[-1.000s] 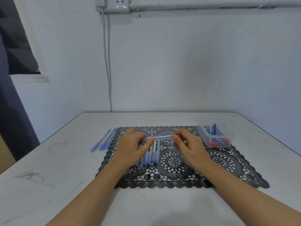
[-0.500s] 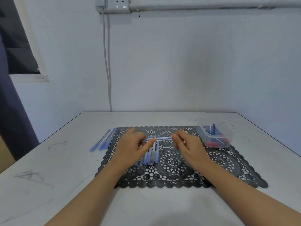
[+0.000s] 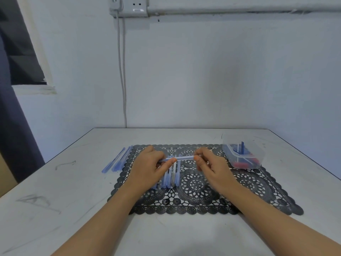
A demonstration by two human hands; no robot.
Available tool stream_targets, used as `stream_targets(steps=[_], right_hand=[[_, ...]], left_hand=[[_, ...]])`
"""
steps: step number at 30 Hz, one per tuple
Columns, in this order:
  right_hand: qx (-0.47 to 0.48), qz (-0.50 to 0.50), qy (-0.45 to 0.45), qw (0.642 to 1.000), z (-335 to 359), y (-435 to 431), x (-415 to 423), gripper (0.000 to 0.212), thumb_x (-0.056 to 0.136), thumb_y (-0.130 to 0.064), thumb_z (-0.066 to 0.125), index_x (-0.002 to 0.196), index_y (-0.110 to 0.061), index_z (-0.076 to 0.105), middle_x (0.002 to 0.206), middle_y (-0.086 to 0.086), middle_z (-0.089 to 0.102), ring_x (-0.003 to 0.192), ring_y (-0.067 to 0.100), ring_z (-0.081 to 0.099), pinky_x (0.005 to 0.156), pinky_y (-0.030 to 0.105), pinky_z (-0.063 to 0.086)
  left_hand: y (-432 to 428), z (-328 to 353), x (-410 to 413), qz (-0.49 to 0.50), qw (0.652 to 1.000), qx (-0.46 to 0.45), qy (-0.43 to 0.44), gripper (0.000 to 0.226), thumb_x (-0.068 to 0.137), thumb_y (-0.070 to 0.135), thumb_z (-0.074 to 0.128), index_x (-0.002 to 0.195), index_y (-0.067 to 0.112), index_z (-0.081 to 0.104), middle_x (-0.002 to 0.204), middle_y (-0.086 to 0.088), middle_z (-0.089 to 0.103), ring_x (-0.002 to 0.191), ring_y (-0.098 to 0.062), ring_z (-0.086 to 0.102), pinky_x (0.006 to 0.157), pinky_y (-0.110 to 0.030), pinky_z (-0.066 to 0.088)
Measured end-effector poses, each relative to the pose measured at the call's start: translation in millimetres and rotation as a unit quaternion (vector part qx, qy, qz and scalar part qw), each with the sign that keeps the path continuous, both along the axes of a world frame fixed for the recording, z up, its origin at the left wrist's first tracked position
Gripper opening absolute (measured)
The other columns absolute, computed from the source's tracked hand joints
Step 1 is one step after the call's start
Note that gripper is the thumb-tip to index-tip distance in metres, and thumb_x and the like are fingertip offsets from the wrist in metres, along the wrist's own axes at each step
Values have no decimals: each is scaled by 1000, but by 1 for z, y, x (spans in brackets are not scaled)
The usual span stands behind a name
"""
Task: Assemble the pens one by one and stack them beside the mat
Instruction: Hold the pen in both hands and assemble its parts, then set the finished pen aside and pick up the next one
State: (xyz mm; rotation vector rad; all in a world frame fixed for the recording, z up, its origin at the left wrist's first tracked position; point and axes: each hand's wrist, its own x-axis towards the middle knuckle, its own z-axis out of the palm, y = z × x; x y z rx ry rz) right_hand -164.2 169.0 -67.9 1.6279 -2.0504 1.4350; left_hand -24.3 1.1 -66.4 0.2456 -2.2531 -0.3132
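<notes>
A clear blue pen (image 3: 184,158) lies crosswise above the black lace mat (image 3: 245,189), held at both ends. My left hand (image 3: 150,168) pinches its left end between thumb and fingers. My right hand (image 3: 212,166) pinches its right end. Under my hands several loose blue and white pen parts (image 3: 170,177) lie in a row on the mat. Finished blue pens (image 3: 118,161) lie side by side on the table just left of the mat.
A clear plastic tub (image 3: 243,154) with blue and red small parts stands on the mat's far right corner. The white table (image 3: 55,209) ends at a wall behind; a cable hangs from a socket (image 3: 132,6) above.
Almost nothing differs. Both hands keep the pen in the same place, with only slight finger movement at its right end.
</notes>
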Motion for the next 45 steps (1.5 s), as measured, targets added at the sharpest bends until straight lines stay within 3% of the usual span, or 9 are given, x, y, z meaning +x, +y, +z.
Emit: stream_targets(steps=[4,9,17,22,27,31,36,39,45], right_hand=[[2,-16,10,1000,3,0,2,25,92,-49,36,76,-36,50,57,2,56,49,13,52,52,34,46],[-3,-16,-88,996,2,-4,6,40,96,-28,44,63,-7,53,50,7,55,47,17,54,55,31,46],[29,18,-235,971,4,-8,8,48,97,-31,42,52,-15,43,39,2,43,43,21,55,57,29,48],[29,20,-247,968,5,-7,11,44,97,-30,42,60,-9,52,44,6,47,44,22,53,50,26,46],[115,-49,-30,992,-6,-8,6,28,95,-34,45,77,-20,61,57,1,56,50,11,48,56,35,45],[201,-45,124,971,-17,-16,8,25,92,-32,49,115,-24,55,104,-8,54,96,6,49,85,28,43],[237,-16,198,951,-16,-15,10,39,95,-39,42,133,-33,46,128,-8,46,116,10,42,98,30,38],[233,-4,199,952,-14,-15,12,35,96,-39,41,130,-34,50,128,-9,46,115,9,43,96,30,39],[226,4,173,959,-15,-14,9,29,95,-37,43,113,-26,63,116,-10,51,108,6,46,93,29,41]], left_hand=[[0,2,-1,-1,1000,-28,7,50,83,60,43,58,17,51,54,16,33,61,-8,36,50,-19,27],[-1,5,1,-13,996,-80,40,49,85,59,46,60,18,52,54,15,38,63,-10,34,54,-21,28],[-4,4,0,-26,982,-165,89,36,81,47,63,68,13,64,62,6,56,69,-10,34,62,-23,34],[-6,5,1,-24,989,-132,70,37,84,49,58,73,14,66,65,9,56,72,-6,37,64,-20,35],[-18,9,5,10,993,-87,80,30,89,32,51,90,7,69,70,5,60,78,-8,38,67,-20,36],[-36,13,14,101,990,23,99,30,92,21,49,108,3,66,77,4,55,85,-15,41,70,-32,42],[-72,6,31,242,955,150,80,27,93,17,51,114,8,65,85,-9,59,90,-26,52,72,-30,36],[-89,-1,43,294,919,248,84,27,92,14,52,114,5,66,107,-17,66,103,-31,58,84,-33,43],[-101,-16,57,355,856,370,64,26,89,13,53,109,7,69,109,-14,68,101,-33,60,83,-34,47]])
